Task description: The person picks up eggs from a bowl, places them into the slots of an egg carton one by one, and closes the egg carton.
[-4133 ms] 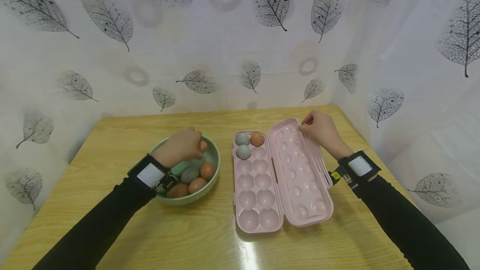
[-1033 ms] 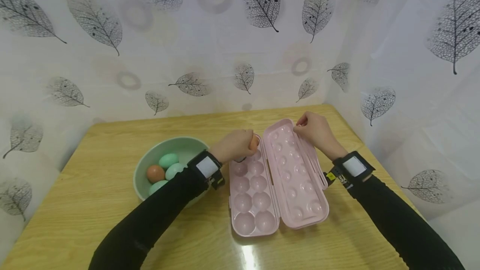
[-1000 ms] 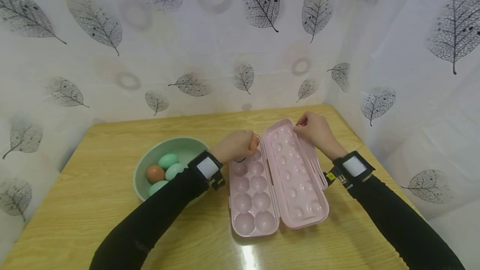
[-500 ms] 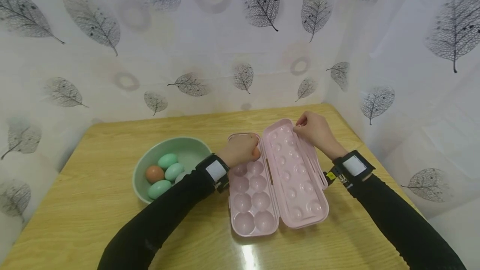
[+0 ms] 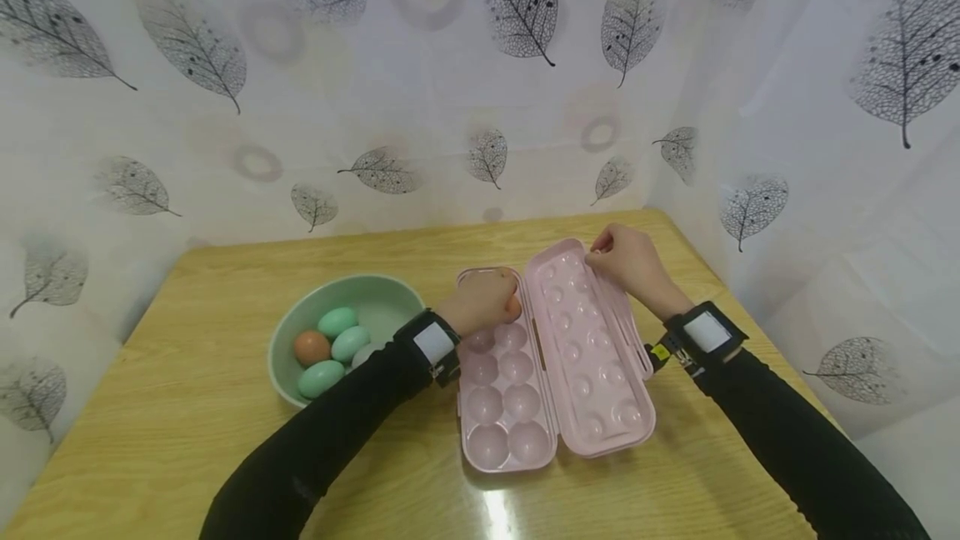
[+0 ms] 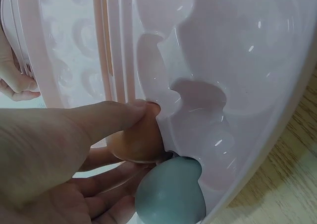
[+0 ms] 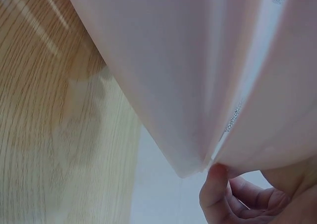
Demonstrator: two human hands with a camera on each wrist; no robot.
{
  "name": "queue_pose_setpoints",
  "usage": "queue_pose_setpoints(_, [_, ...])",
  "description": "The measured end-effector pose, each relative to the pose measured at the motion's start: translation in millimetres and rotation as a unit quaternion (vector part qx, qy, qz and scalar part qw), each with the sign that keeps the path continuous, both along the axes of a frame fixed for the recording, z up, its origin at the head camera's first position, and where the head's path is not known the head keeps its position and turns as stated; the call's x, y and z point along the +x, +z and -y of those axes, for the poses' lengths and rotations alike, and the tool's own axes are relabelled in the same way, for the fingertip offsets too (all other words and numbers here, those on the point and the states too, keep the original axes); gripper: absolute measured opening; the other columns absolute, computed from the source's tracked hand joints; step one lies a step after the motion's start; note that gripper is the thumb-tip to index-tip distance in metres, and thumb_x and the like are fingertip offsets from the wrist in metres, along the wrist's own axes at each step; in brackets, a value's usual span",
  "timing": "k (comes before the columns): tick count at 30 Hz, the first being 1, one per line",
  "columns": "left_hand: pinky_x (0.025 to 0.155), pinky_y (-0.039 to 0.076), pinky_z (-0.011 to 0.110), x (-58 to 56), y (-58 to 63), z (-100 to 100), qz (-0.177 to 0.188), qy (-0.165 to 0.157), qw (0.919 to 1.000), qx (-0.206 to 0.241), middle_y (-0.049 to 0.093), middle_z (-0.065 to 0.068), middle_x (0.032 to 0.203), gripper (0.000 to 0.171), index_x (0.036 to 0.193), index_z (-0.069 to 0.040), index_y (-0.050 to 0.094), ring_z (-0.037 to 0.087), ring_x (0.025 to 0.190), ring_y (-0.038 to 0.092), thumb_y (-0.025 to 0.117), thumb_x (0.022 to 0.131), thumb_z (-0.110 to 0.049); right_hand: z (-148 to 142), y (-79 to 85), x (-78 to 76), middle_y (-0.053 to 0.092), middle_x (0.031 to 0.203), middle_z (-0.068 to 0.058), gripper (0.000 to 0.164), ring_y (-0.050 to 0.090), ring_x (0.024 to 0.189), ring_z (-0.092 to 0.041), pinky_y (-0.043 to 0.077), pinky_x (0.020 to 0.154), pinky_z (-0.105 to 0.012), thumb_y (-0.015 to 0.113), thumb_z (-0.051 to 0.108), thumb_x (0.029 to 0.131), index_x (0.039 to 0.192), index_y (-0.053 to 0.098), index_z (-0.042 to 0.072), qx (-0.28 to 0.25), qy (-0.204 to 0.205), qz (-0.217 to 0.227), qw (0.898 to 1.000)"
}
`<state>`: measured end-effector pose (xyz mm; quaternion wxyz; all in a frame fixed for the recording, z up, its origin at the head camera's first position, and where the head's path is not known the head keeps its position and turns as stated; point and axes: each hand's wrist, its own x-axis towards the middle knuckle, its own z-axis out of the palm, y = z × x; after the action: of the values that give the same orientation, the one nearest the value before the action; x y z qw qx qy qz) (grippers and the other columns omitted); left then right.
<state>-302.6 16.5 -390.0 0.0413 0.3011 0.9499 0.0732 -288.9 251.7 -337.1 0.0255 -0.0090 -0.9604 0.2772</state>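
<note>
A pink egg carton [image 5: 486,405] lies open on the table, its lid [image 5: 596,357] folded out to the right. My left hand [image 5: 480,300] is over the far end of the tray. In the left wrist view its thumb and fingers pinch a brown egg [image 6: 141,140] set in a hollow. Right beside that egg sits a blue-green egg [image 6: 171,192], close to the fingers. My right hand [image 5: 637,265] pinches the lid's far outer edge; in the right wrist view thumb and finger meet at the pink rim [image 7: 210,162]. The far hollows are hidden under the left hand in the head view.
Left of the carton stands a green bowl [image 5: 281,357] holding several eggs, among them a brown egg [image 5: 311,347] and a green egg [image 5: 321,378]. My left forearm crosses the bowl's right side. A leaf-patterned curtain [image 5: 450,107] hangs behind the wooden table [image 5: 225,457].
The left hand has moved from the bowl to the carton with a brown egg, then slightly nearer along the tray to the second row. The right hand stays at the lid.
</note>
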Motion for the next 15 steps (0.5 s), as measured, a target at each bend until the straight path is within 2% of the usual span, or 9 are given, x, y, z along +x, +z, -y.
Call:
queue_pose_setpoints(6, [0.073,0.054,0.029,2.9,1.6,-1.6,0.007,0.003,1.0000,0.003,0.066,0.000,0.088,0.018,0.101,-0.012,0.065,0.015,0.078,0.060,0.073,0.092,-0.025,0.3,0.3,1.4,0.065,0.102,-0.020,0.027,0.060,0.087,-0.029,0.049,0.067,-0.029,0.066,0.020,0.091,0.106,0.063,-0.002,0.006,0.003,0.001,1.000])
queue_pose_setpoints(10, [0.066,0.050,0.029,3.9,4.7,-1.5,0.001,0.002,0.9999,0.012,0.063,-0.001,0.081,0.014,0.090,-0.013,0.065,0.016,0.075,0.058,0.074,0.089,-0.024,-0.3,1.4,3.0,0.065,0.103,-0.021,0.027,0.060,0.088,-0.029,0.050,0.068,-0.029,0.065,0.019,0.092,0.107,0.063,-0.003,0.009,0.005,0.007,1.000])
queue_pose_setpoints(13, [0.065,0.045,0.031,2.0,6.8,1.7,-0.016,-0.017,0.9995,0.023,0.058,0.002,0.080,0.017,0.083,-0.012,0.061,0.018,0.075,0.054,0.074,0.086,-0.021,-0.4,2.3,4.2,0.064,0.103,-0.021,0.027,0.060,0.087,-0.029,0.049,0.068,-0.029,0.065,0.019,0.092,0.108,0.063,-0.003,0.009,0.008,0.008,1.000])
queue_pose_setpoints(15, [0.067,0.044,0.032,0.5,9.9,4.0,-0.026,-0.029,0.9990,0.023,0.057,0.003,0.082,0.018,0.085,-0.011,0.061,0.019,0.078,0.052,0.073,0.087,-0.023,-0.3,3.3,4.9,0.064,0.103,-0.021,0.027,0.060,0.087,-0.028,0.049,0.068,-0.029,0.065,0.019,0.092,0.108,0.062,-0.003,0.007,0.010,0.007,1.000])
